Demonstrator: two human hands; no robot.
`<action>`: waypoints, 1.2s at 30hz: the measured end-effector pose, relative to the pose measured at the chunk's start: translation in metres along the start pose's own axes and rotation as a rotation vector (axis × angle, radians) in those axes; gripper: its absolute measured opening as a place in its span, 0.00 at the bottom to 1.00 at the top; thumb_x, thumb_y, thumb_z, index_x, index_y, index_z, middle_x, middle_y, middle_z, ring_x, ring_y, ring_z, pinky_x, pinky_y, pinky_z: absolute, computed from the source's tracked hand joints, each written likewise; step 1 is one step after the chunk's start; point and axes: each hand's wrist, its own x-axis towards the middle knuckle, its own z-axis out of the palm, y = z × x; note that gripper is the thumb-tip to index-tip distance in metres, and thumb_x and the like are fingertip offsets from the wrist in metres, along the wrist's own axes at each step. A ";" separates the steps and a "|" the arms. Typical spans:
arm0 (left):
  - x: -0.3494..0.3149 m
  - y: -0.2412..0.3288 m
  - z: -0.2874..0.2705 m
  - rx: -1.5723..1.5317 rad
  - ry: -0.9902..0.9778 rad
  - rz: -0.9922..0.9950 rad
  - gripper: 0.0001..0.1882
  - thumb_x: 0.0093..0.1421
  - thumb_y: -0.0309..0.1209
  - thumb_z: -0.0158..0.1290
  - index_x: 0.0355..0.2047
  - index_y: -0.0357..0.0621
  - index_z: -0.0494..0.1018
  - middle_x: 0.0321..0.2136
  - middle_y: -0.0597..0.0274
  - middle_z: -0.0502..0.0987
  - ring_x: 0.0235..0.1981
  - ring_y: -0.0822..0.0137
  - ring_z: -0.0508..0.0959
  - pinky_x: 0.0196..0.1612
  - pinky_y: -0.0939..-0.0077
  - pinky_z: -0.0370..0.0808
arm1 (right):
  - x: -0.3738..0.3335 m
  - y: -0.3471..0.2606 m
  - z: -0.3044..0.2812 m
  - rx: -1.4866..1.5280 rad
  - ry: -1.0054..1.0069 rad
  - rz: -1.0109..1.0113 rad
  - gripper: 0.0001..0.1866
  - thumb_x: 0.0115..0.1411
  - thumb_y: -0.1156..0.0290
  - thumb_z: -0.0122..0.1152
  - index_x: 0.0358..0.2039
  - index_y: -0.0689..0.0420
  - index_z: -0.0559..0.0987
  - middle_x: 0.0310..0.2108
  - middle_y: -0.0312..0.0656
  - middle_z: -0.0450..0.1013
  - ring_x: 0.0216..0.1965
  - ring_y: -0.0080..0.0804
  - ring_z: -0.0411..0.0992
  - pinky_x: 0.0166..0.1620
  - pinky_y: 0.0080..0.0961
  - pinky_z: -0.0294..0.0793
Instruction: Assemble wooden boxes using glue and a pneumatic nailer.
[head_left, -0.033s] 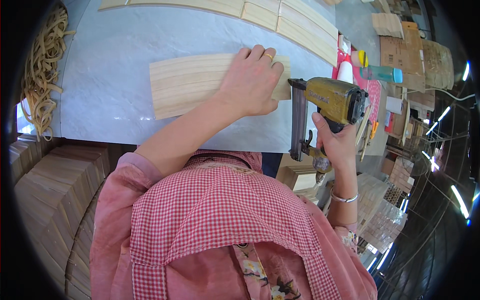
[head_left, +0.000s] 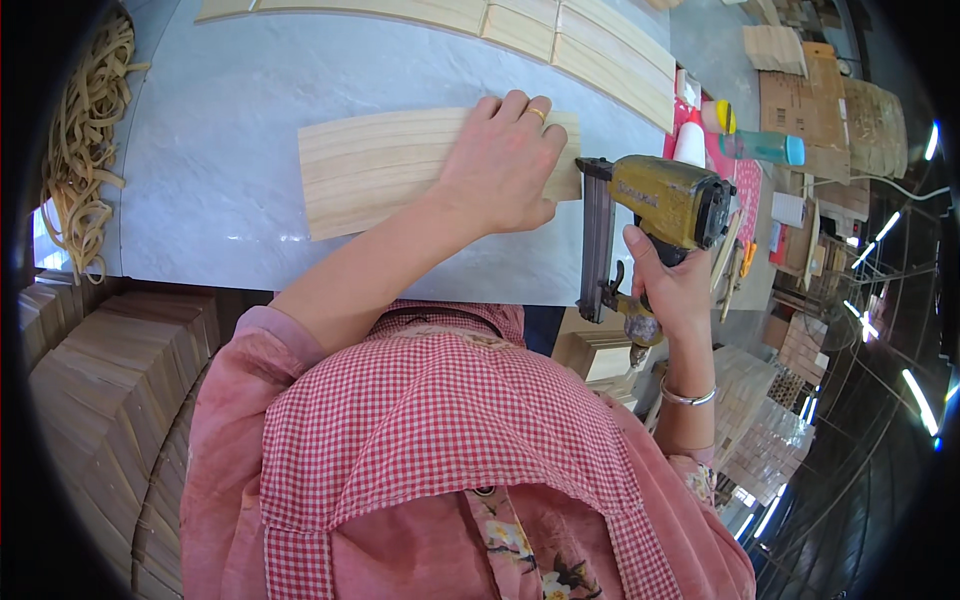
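Straps (head_left: 88, 150), tan, flat, tangled; wooden slats (head_left: 120, 375), brown, stacked; tabletop (head_left: 220, 170), grey, marbled; board (head_left: 365, 165), pale grained wood, rectangular, flat on tabletop, partly hidden by left hand (head_left: 503, 165), fingers spread across it, gripping or merely pressing cannot be told; fastening gun (head_left: 660, 195), worn yellow metal, nose at board's right end; right hand (head_left: 682, 290), closed round its dark handle; squeeze bottle (head_left: 690, 145), white; bottle (head_left: 757, 148), translucent teal; cartons (head_left: 800, 100), brown cardboard

teal bottle (head_left: 758, 147), brown cardboard (head_left: 790, 108)
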 end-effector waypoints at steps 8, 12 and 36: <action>-0.002 -0.002 0.005 -0.014 0.075 0.022 0.24 0.44 0.42 0.65 0.38 0.41 0.77 0.53 0.46 0.74 0.50 0.53 0.69 0.56 0.62 0.63 | 0.017 -0.028 -0.013 -0.106 -0.054 -0.007 0.13 0.59 0.71 0.71 0.39 0.64 0.78 0.21 0.36 0.73 0.14 0.20 0.63 0.17 0.18 0.63; -0.003 -0.003 0.008 -0.022 0.109 0.035 0.23 0.43 0.41 0.64 0.37 0.40 0.77 0.51 0.46 0.74 0.48 0.54 0.68 0.55 0.62 0.62 | 0.037 -0.034 -0.010 -0.150 -0.067 -0.049 0.15 0.59 0.70 0.72 0.40 0.65 0.78 0.22 0.36 0.73 0.14 0.20 0.63 0.17 0.18 0.63; -0.003 -0.003 -0.002 -0.084 -0.019 0.008 0.30 0.45 0.43 0.68 0.46 0.40 0.76 0.56 0.46 0.71 0.55 0.51 0.67 0.61 0.55 0.61 | 0.082 -0.053 -0.020 -0.301 -0.219 -0.022 0.13 0.61 0.66 0.71 0.37 0.63 0.79 0.15 0.32 0.69 0.13 0.18 0.61 0.16 0.16 0.63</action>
